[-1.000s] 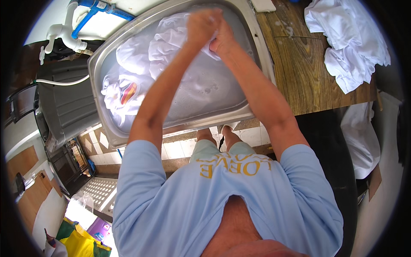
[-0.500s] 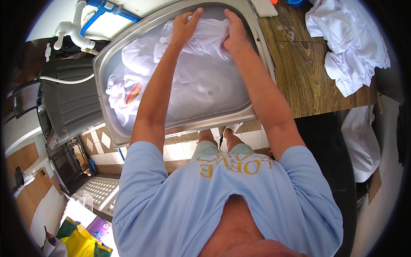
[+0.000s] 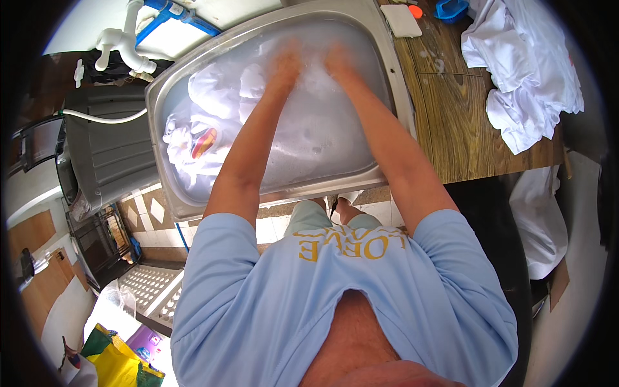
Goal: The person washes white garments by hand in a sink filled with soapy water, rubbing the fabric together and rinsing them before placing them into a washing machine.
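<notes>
Both my hands are dipped in cloudy, soapy water inside a metal sink. My left hand and my right hand are side by side near the far edge, blurred by water, with the fingers not clear. A pale, submerged white cloth shows faintly between and below them; whether I grip it is hidden. White garments bunch up at the sink's left, partly above the water. One white piece there carries a red and yellow patch.
Right of the sink, a wooden counter bears a heap of white clothes, a blue brush, an orange cap and a whitish slab. A white tap and a grey ribbed surface are at the left.
Both hands have gone down into the water with the white cloth, which was stretched between them near the surface. The cloth is now mostly submerged. The view has shifted slightly.
</notes>
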The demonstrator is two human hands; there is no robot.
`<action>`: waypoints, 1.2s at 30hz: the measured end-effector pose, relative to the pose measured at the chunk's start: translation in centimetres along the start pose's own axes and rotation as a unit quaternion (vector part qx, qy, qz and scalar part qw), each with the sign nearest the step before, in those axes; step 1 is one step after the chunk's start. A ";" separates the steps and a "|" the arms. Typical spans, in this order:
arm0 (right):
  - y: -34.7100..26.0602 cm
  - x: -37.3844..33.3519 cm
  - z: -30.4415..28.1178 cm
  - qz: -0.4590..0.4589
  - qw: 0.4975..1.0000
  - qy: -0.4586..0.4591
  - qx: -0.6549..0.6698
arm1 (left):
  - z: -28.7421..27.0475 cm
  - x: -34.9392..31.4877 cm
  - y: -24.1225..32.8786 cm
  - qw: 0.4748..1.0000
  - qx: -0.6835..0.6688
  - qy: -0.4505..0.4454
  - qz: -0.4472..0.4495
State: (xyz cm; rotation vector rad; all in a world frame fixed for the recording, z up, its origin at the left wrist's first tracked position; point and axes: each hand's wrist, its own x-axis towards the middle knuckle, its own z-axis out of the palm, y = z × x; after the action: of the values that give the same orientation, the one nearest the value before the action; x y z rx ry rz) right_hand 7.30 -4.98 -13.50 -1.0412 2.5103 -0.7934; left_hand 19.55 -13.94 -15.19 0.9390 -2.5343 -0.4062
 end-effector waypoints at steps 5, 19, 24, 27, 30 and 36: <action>-0.5 0.6 -2.1 0.020 0.985 -0.137 0.105 | -0.5 1.6 -1.6 0.988 -0.128 -0.046 -0.072; 1.4 -3.4 -1.5 0.025 0.462 -0.107 0.880 | -6.0 0.1 14.7 0.873 -0.467 0.048 0.131; 0.2 -3.1 -2.0 -0.101 0.568 -0.132 0.806 | -2.6 3.9 11.4 0.933 -0.192 0.190 0.238; -6.0 -3.1 -4.3 0.240 0.505 -0.072 0.826 | -2.0 7.0 6.7 0.968 -0.237 0.047 0.063; 1.8 -0.1 0.2 -0.023 0.400 -0.222 0.889 | -1.5 7.2 9.1 0.931 -0.307 0.117 0.161; -6.1 -3.7 -5.0 0.283 0.498 -0.080 0.816 | -2.3 6.4 6.7 0.954 -0.288 0.039 0.075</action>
State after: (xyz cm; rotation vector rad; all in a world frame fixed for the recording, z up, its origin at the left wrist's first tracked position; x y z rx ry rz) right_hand 10.80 -4.02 -5.60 0.4086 0.7199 -1.8677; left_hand 12.50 -13.63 -8.78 0.5211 -2.1935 -0.9702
